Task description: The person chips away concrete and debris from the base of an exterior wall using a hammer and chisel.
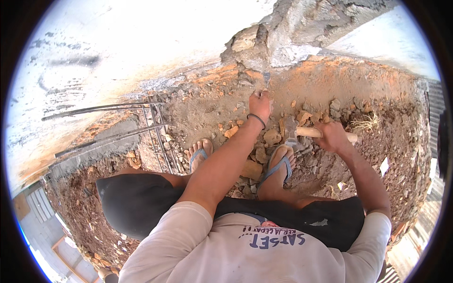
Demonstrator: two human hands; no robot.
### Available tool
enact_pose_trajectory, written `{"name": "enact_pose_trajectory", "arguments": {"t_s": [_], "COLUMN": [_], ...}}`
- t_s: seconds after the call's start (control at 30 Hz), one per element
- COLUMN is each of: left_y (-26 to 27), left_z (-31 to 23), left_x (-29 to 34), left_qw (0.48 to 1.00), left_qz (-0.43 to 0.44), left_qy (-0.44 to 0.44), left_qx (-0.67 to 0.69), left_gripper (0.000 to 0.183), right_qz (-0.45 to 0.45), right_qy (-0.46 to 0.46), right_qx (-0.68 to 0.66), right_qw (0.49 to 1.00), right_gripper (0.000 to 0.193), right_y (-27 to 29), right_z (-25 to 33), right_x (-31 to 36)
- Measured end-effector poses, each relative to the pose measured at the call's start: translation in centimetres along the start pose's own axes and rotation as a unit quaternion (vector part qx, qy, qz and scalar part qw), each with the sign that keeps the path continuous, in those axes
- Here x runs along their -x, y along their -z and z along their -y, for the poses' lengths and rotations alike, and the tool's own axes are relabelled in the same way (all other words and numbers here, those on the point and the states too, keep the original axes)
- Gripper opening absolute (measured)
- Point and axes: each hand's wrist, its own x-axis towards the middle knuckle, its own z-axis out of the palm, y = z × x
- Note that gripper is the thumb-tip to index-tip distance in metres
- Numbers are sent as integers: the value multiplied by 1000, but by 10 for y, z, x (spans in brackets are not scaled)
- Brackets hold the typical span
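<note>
Bending over a strip of dirt (pixel 198 115), with both arms stretched out. Holding a hammer (pixel 306 132) in the right grip (pixel 331 137), wrapped snugly around the pale wooden handle, with the end of it poking out to the right. Pointing the grey metal head (pixel 290 133) to the left, just beyond the toes of the right foot (pixel 283 157), over the stones (pixel 272 137). Cannot tell from here about any touch between head and stones. Clenching the left grip (pixel 261 104) farther out, near the bottom of the broken concrete (pixel 278 45), around a narrow grey chisel (pixel 266 77), mostly hidden by the fist, with just a bit showing on the far side. Wearing a black band (pixel 257 120) on the left wrist, blue flip-flops (pixel 283 162) on both feet, black shorts (pixel 137 203) and a white T-shirt (pixel 283 259) with dark print. Planting the feet well apart, with a chunky brown block (pixel 251 170) between them. To the left, seeing a frame of steel bars (pixel 159 137) near the left foot (pixel 204 147), and long dark rods (pixel 94 110) in front of the white wall (pixel 141 37). To the right, just past the right grip, finding a tuft of dry roots (pixel 365 123) in the crumbly soil (pixel 401 141). Farther right, spotting wavy metal sheets (pixel 436 113).
</note>
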Motion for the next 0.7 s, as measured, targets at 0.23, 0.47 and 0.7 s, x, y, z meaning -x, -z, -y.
{"name": "enact_pose_trajectory", "arguments": {"t_s": [0.23, 0.47, 0.7], "left_y": [35, 40, 41], "left_z": [-25, -43, -49], "left_x": [-21, -30, -33], "left_qw": [993, 989, 987], "left_qz": [102, 120, 113], "left_qy": [54, 72, 89], "left_qx": [-40, -45, -69], "left_gripper": [28, 31, 27], "right_qz": [-48, -48, -61], "right_qy": [144, 277, 131], "right_qx": [18, 53, 25], "right_qw": [988, 958, 989], "right_gripper": [21, 16, 22], "right_y": [7, 20, 21], "right_z": [34, 71, 57], "right_x": [-10, -23, -44]}}
